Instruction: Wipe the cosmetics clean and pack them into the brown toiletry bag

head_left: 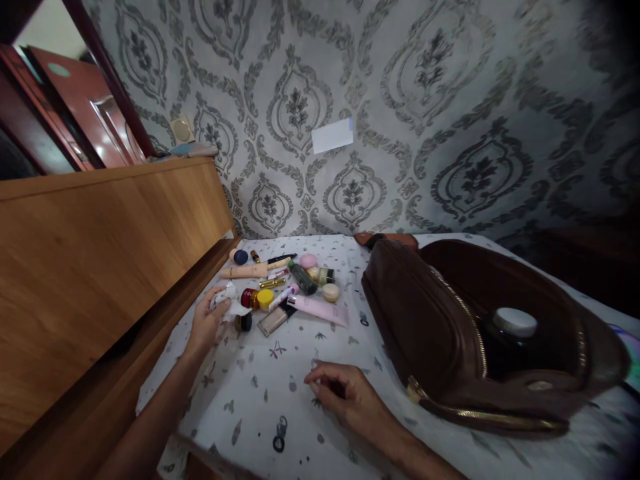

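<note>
My left hand [206, 319] is closed on a crumpled white tissue [231, 305] at the left edge of a group of cosmetics. Beside it lie a dark-capped jar [244, 322], a red jar [249, 298] and a yellow-lidded jar [265, 299]. A pink tube [320, 309], a dark green bottle [301, 278] and a foundation bottle [273, 322] lie to the right. My right hand [345, 393] hovers over the patterned cloth nearer to me, its thumb and forefinger pinched together; whatever they hold, if anything, is too small to name.
An open brown bag [415, 320] with a white-lidded jar [515, 323] inside stands at the right. Behind it lies a brown leather item [395, 239]. A wooden panel [115, 247] borders the left side, and a papered wall [300, 173] rises behind.
</note>
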{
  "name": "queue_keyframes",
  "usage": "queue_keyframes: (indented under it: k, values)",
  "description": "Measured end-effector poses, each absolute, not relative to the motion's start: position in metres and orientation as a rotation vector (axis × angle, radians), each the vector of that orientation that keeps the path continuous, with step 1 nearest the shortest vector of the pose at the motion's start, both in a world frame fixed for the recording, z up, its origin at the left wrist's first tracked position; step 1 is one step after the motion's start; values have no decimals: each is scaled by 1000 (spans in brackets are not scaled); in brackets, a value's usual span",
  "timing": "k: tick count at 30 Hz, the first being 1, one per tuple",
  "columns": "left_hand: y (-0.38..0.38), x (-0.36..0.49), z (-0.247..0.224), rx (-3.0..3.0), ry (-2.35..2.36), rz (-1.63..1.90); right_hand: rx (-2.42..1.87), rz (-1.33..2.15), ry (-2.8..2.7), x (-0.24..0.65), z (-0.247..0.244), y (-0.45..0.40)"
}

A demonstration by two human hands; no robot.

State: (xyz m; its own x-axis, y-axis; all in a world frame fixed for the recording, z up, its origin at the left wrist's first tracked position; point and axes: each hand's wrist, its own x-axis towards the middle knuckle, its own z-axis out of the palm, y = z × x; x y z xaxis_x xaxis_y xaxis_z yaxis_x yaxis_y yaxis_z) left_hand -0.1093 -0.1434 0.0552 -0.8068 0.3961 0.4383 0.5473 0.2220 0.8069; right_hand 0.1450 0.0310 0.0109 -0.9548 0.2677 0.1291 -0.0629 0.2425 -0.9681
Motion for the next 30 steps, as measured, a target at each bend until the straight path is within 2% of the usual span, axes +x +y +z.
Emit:
queue_keyframes:
  k: [8, 16, 30]
  values:
    - [-129, -130, 71, -1175, -2328, -1283, -226, 1953, -2126, 143, 11, 34]
    - [-99, -133, 60, -1533, -2431, -817, -190, 2018, -2105, 144, 12, 34]
    - [-110, -171, 44, -1416, -2460, -779, -190, 2102, -2162, 142, 18, 37]
